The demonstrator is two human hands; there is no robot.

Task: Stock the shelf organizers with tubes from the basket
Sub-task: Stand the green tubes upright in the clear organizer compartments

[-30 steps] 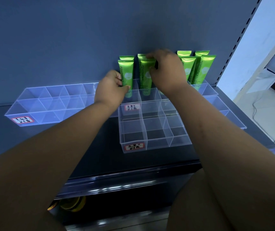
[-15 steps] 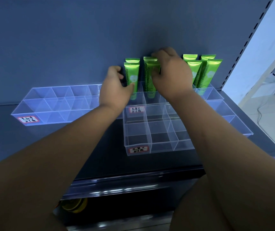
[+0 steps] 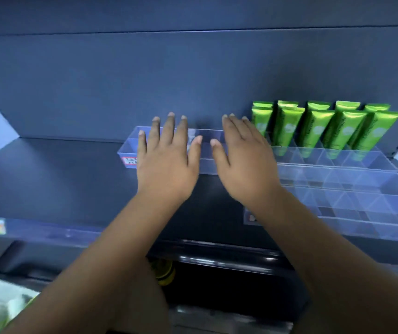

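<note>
Head view: left hand [image 3: 166, 165] and right hand [image 3: 243, 165] both flat, fingers straight, empty, over the clear organizer [image 3: 131, 143].

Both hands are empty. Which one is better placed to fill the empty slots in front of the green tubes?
Right, probably. The right hand lies open just beside the green tubes and the right organizer; the left hand is farther off, over the left organizer.

Glossy green tubes [image 3: 318, 126]; clear organizers [image 3: 337, 169]; dark blue shelf [image 3: 48, 177]
</note>
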